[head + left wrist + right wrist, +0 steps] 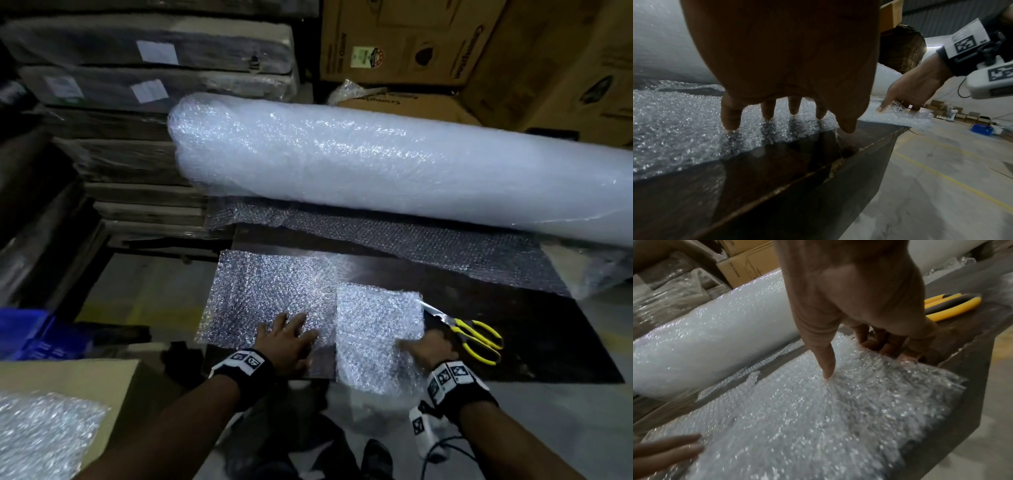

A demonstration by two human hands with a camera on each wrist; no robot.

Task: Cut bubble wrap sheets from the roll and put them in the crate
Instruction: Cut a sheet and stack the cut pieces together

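A big white bubble wrap roll [376,164] lies across the back of the dark table [513,342]. In front of it a cut bubble wrap sheet [270,298] lies flat. My left hand [291,339] presses on its near edge with straight, spread fingers [731,120]. To the right a whiter, thicker-looking piece [376,335] overhangs the table's front edge. My right hand [424,349] pinches that piece's right edge, thumb [828,369] on top and fingers curled under it. Whether the two pieces are joined is unclear.
Yellow-handled scissors [476,339] lie on the table just right of my right hand. A blue crate [24,335] stands on the floor at the far left. A cardboard box [85,377] with bubble wrap on it sits at the bottom left. Stacked cartons stand behind the roll.
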